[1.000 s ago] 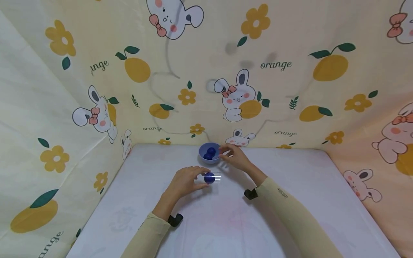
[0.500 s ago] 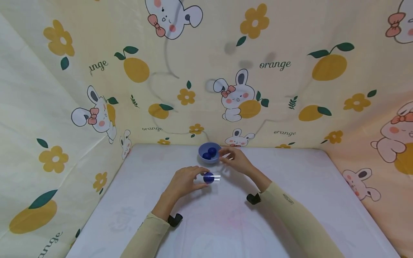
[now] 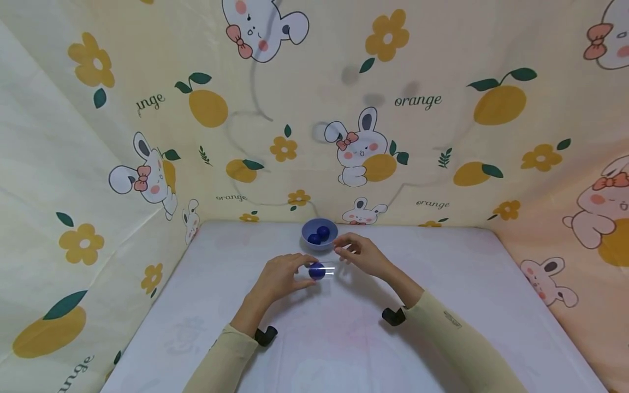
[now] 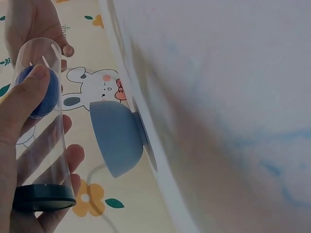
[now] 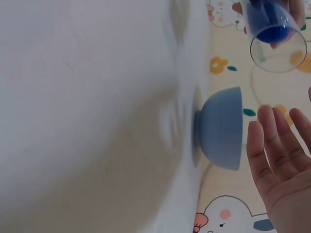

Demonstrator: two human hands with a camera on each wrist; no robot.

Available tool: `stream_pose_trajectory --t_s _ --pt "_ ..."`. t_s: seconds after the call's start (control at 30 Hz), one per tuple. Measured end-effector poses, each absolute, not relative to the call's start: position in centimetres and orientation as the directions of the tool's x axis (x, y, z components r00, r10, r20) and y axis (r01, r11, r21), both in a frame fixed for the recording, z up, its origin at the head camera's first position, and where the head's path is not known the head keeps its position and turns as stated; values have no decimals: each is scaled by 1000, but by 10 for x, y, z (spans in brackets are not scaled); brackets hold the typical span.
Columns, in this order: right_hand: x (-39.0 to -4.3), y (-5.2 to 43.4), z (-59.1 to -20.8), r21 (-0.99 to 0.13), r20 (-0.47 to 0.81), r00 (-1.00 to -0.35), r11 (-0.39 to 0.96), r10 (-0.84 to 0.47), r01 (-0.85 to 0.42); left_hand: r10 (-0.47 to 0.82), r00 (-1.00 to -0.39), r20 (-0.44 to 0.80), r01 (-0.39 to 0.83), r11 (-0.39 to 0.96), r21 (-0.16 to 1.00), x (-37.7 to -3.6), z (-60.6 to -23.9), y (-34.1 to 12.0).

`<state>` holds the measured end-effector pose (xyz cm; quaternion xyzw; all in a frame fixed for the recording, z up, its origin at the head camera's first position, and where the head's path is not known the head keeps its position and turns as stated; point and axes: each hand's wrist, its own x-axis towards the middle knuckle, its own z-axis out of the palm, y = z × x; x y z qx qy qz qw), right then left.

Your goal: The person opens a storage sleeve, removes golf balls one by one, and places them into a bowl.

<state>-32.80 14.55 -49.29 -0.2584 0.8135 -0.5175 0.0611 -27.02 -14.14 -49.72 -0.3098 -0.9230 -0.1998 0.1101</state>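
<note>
My left hand point(image 3: 281, 277) grips a clear tube point(image 4: 43, 158) whose dark base point(image 4: 43, 198) shows in the left wrist view. Inside the tube is a blue ball point(image 3: 316, 271), with my thumb over it from outside. The tube's open rim point(image 5: 278, 70) faces my right hand point(image 3: 362, 255), which holds nothing, its fingers loosely bent and apart. Just left of those fingertips and beyond the tube stands a blue bowl point(image 3: 319, 247). Two dark blue balls, one ball point(image 3: 322, 232) behind the other ball point(image 3: 313, 239), lie in it; the wrist views show only the bowl's outside.
A white cloth covers the table point(image 3: 339, 338). Behind the bowl rises a patterned curtain point(image 3: 295, 180) with rabbits and oranges, which also closes off both sides. A dark wrist camera point(image 3: 393, 316) sits under the right sleeve point(image 3: 457, 338).
My right hand has drawn back from the bowl's rim, toward me and slightly right. My left hand keeps the tube and ball in nearly the same place.
</note>
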Motion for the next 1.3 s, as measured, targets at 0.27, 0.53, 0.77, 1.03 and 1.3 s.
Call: stream_pose_trajectory --t_s 0.27,0.53,0.77,1.03,1.3 --pt "-314 150 -493 -881 141 -840 320 -524 -348 521 -784 338 611 744 270 -270 -495 -141" --pt "-301 155 -497 -884 121 -815 312 -567 -348 526 -781 335 616 736 282 -271 -498 -140" --pt "-295 156 -503 -887 121 -805 300 -581 -350 526 -781 338 616 737 277 -273 -500 -139" --pt "-287 156 -508 -903 132 -799 261 -587 -342 529 -776 342 622 732 279 -272 -498 -138" --pt "-284 158 -515 -914 143 -803 233 -578 -331 535 -774 339 624 734 267 -272 -498 -137"
